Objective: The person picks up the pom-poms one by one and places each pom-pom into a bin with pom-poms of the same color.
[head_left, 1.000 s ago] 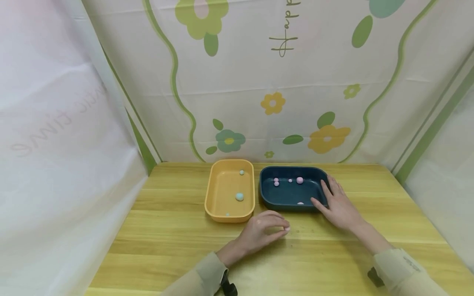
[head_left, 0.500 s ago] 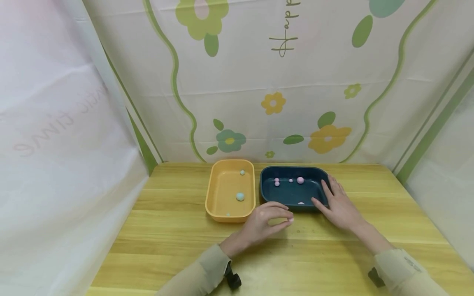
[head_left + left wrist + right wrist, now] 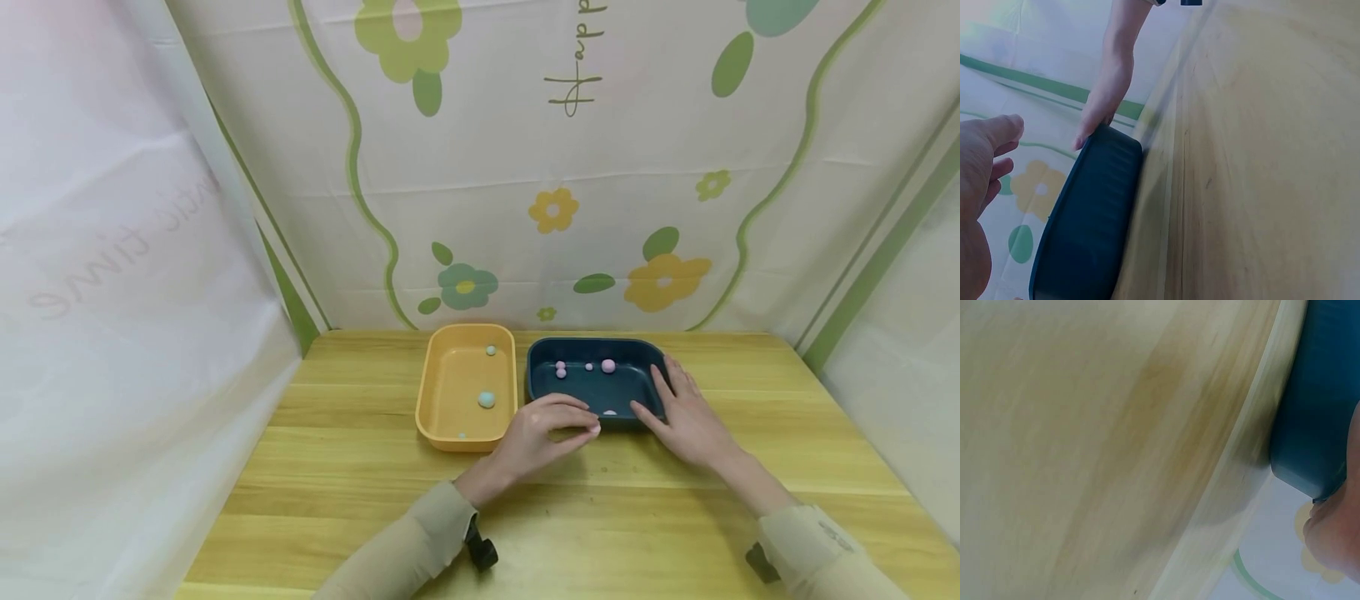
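Between the thumb and fingertips of my left hand (image 3: 536, 433) is a small pale pink ball (image 3: 595, 429), pinched just above the front rim of a dark blue tray (image 3: 585, 419). In the left wrist view, the left hand's fingers (image 3: 1002, 130) show beside the tray, and the ball is out of sight. My right hand (image 3: 690, 421) rests on the tray's right end with its fingers spread over the rim. Several pink balls (image 3: 608, 366) lie inside the tray; the front wall partly hides one. The right wrist view shows the right hand (image 3: 1338, 528) touching the tray's corner.
A yellow tray (image 3: 429, 367) stands left of the blue one, with pale blue-green balls (image 3: 486, 400) in it. Both sit on a wooden table (image 3: 337, 467). A white cloth with printed flowers (image 3: 663, 281) hangs behind, and more cloth hangs at both sides.
My left hand has moved forward and slightly right with the pink ball, from above the table to the blue tray's front rim. The right hand and both trays stay in place.
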Available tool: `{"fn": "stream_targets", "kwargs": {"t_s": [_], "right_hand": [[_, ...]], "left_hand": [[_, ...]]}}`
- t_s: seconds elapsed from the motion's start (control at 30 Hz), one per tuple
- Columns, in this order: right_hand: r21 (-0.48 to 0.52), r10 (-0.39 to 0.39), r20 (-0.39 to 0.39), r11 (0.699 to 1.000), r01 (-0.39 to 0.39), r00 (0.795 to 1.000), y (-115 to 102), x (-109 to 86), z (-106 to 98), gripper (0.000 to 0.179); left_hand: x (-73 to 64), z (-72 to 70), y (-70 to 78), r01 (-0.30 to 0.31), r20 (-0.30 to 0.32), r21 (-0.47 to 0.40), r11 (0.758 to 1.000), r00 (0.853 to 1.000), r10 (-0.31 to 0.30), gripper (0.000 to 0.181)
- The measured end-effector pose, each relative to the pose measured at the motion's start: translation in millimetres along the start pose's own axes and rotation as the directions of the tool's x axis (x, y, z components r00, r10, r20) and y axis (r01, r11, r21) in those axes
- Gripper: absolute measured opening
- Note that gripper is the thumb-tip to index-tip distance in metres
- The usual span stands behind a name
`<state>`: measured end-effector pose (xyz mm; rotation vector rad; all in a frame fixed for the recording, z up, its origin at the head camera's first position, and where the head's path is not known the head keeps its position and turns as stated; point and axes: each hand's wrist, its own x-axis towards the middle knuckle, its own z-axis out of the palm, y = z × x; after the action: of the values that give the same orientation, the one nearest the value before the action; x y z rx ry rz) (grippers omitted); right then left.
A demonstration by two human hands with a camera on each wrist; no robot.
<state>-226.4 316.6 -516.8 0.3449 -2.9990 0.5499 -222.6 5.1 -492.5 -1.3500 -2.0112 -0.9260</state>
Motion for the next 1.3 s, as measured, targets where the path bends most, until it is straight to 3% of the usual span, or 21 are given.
{"fn": "stream_targets", "kwargs": {"t_s": [0.33, 0.63, 1.0, 1.3], "right_hand": [[-0.010, -0.002, 0.003, 1.000, 0.002, 1.000, 0, 2.3, -1, 0.096], [-0.004, -0.011, 0.003, 1.000, 0.011, 1.000, -1, 3.6, -2, 0.094], [-0.005, -0.013, 0.001, 1.000, 0.013, 1.000, -1, 4.2, -3, 0.095], [-0.004, -0.010, -0.001, 1.000, 0.010, 1.000, 1, 0.9, -1, 0.095]], "left_hand": [[10.5, 11.6, -8.1, 0.094, -0.007, -0.011, 0.995, 0.995, -0.095, 0.015], [17.7, 19.6, -10.8, 0.079, -0.018, 0.038, 0.996, 0.997, -0.079, 0.017], [23.2, 25.5, -12.9, 0.141, -0.023, 0.054, 0.988, 0.990, -0.140, 0.017], [27.3, 32.4, -15.1, 0.179, -0.071, 0.067, 0.982, 0.982, -0.174, 0.016]]}}
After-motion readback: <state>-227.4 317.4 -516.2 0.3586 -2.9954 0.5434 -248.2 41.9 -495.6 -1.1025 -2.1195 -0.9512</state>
